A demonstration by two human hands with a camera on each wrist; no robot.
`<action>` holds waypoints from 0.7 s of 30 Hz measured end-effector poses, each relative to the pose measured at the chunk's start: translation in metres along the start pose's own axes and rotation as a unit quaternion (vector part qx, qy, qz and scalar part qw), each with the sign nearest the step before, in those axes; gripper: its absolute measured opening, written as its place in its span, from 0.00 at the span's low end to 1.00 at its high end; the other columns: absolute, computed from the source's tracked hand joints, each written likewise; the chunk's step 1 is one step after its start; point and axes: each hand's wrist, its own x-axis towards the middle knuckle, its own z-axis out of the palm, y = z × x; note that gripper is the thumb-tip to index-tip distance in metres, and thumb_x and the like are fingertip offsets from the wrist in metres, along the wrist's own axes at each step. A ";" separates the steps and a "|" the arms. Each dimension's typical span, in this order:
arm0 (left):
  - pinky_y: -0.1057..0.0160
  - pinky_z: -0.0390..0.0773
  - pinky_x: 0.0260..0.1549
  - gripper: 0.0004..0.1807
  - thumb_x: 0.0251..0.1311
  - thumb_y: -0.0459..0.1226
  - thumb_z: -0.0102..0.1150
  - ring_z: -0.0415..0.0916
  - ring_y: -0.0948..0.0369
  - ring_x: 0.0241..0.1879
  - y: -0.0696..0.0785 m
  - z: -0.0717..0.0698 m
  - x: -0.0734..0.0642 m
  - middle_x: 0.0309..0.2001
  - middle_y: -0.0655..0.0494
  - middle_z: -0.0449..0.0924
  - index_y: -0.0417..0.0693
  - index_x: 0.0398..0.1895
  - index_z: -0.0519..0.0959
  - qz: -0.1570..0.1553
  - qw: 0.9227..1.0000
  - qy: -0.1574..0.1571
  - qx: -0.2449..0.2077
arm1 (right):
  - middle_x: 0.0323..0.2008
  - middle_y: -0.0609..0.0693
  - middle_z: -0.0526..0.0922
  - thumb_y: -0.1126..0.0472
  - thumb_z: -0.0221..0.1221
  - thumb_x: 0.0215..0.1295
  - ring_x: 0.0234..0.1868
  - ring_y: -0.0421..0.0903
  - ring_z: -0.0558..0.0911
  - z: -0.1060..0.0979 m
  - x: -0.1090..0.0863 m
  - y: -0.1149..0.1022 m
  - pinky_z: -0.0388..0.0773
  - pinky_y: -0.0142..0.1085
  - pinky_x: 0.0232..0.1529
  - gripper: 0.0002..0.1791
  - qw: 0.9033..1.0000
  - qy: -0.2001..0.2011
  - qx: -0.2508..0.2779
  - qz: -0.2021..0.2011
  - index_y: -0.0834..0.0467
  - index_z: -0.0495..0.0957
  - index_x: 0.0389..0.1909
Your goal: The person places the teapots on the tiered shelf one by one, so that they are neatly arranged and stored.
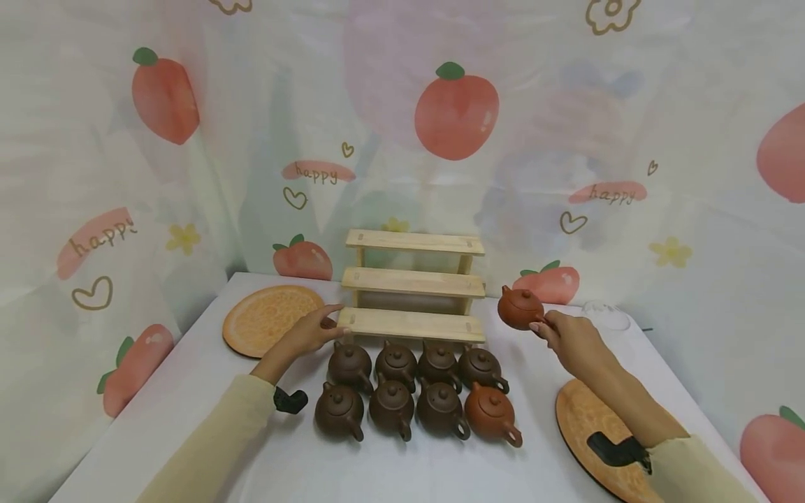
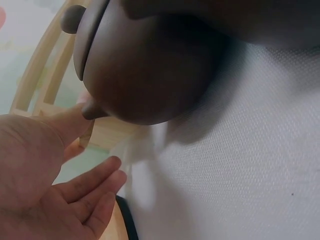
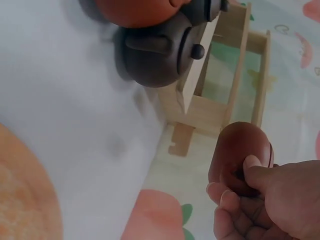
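Note:
My right hand (image 1: 575,341) pinches a small reddish-brown clay teapot (image 1: 520,308) by its handle, thumb on top, and holds it up right of the stepped wooden rack (image 1: 411,323). In the right wrist view that teapot (image 3: 242,150) hangs beyond the thumb, handle toward the hand. At the rack's left end, the thumb and index finger of my left hand (image 1: 312,331) grip the lowest plank; its other fingers (image 2: 95,187) lie loose. Dark brown teapots (image 1: 349,367) stand in two rows before the rack, with one reddish-brown teapot (image 1: 490,413) at the front right. The rack's planks bear nothing.
A round orange-patterned mat (image 1: 267,318) lies left of the rack, and another round mat (image 1: 581,426) lies under the right forearm. A white object (image 1: 605,318) sits at the back right. A patterned cloth backdrop (image 1: 390,209) stands behind the white table.

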 end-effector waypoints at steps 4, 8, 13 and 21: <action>0.40 0.78 0.58 0.37 0.73 0.46 0.66 0.80 0.41 0.60 -0.001 0.000 0.000 0.57 0.34 0.84 0.42 0.79 0.66 0.002 1.000 0.001 0.000 | 0.21 0.48 0.78 0.61 0.59 0.79 0.22 0.42 0.75 -0.005 0.016 -0.004 0.69 0.38 0.26 0.14 1.000 0.000 0.002 -0.013 0.59 0.77 0.29; 0.41 0.79 0.57 0.37 0.73 0.46 0.66 0.81 0.41 0.59 -0.001 0.000 0.001 0.56 0.35 0.84 0.42 0.79 0.66 0.005 1.000 0.004 -0.003 | 0.22 0.49 0.79 0.61 0.60 0.79 0.24 0.43 0.76 -0.012 0.034 -0.011 0.70 0.39 0.27 0.14 1.000 0.003 0.011 -0.027 0.59 0.79 0.29; 0.43 0.80 0.55 0.37 0.73 0.46 0.66 0.82 0.42 0.58 -0.001 0.001 0.001 0.55 0.35 0.84 0.42 0.79 0.66 0.000 1.000 0.004 -0.005 | 0.22 0.49 0.79 0.62 0.58 0.81 0.23 0.44 0.76 -0.019 0.057 -0.018 0.70 0.41 0.28 0.14 0.999 0.003 0.010 -0.040 0.60 0.78 0.30; 0.45 0.81 0.53 0.37 0.72 0.46 0.66 0.83 0.44 0.55 -0.001 0.001 0.001 0.53 0.37 0.85 0.43 0.79 0.66 0.002 1.000 0.004 -0.011 | 0.22 0.53 0.77 0.58 0.58 0.81 0.23 0.50 0.73 -0.025 0.093 -0.034 0.66 0.41 0.27 0.17 1.000 -0.003 0.009 -0.007 0.64 0.77 0.30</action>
